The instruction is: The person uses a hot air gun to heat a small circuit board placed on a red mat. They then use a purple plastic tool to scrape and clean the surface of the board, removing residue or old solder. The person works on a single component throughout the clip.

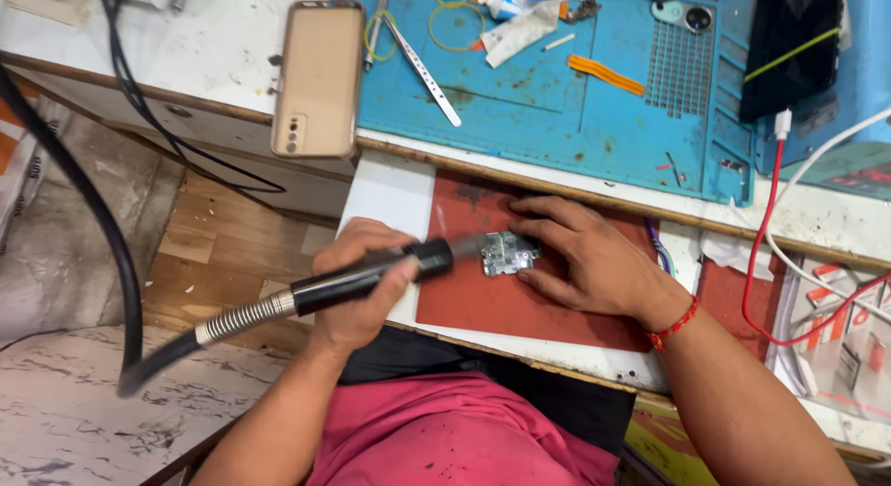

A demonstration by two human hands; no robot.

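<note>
The person's left hand (357, 286) is wrapped around a black rotary-tool handpiece (371, 274), fingers closed on its barrel. From the handpiece's rear end a coiled metal strain-relief spring (246, 316) leads into a thick black flexible shaft (102, 226) that loops off to the left. The tip of the handpiece points at a small circuit board (506, 254), but motion blur hides whether it touches.

The circuit board lies on a red mat (520, 305) at the near edge of the table (213, 50). The right hand (580, 254) rests flat on the mat just right of the board. Its fingers are spread and its fingertips press on the board's upper and lower edges to pin it, so it is steadying rather than gripping. A red thread bracelet (675, 324) circles that wrist.

Beyond the circuit board, farther up the table, sits a blue repair mat (557, 105) carrying metal tweezers (422, 68), an orange flex strip (605, 75) and loops of yellow-green wire (455, 22). Up and left of the circuit board a gold smartphone (318, 77) lies back-up, overhanging the table edge. To the right of the board a red cable (775, 254) and a white cable (817, 161) trail past a dark phone (794, 45).

The step in hand looks like grinding or cleaning a spot on the board with the rotary tip. The next move would call for light, steady pressure from the left hand and a firm hold from the right, so that the small board does not skid or spin under the bit.
</note>
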